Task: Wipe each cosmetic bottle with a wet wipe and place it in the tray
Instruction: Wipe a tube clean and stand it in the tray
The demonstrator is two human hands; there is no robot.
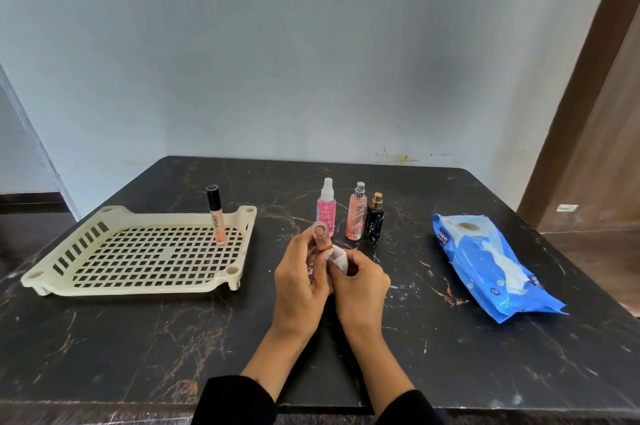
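1. Black sleeves [235,400] sit closest to the viewer, and from them both forearms reach forward over the dark marbled table [138,338].
2. Above the middle of the table, the left hand [299,280] curls its fingers round a small pinkish tube [320,234], holding it upright with the round cap poking out above the fingers.
3. Touching it from the other side, the right hand [362,280] pinches a folded white wet wipe [338,260] against the lower part of the tube, so the wiping of this item looks to be under way.
4. One item is done, by the look of it: a lip gloss tube [217,216] with a black cap stands upright in the far right part of the cream slotted tray [52,280], which lies to the left of the hands.
5. Three bottles wait on the table just beyond the hands, in a close row: a pink spray bottle [326,208], a peach spray bottle [356,213] and a black bottle with a gold top [374,218].
6. Well to the right lies a blue pack of wipes [485,261], its flap open and a white wipe showing.
7. My judgement: roughly one of five is finished, one is being cleaned, and three are untouched.
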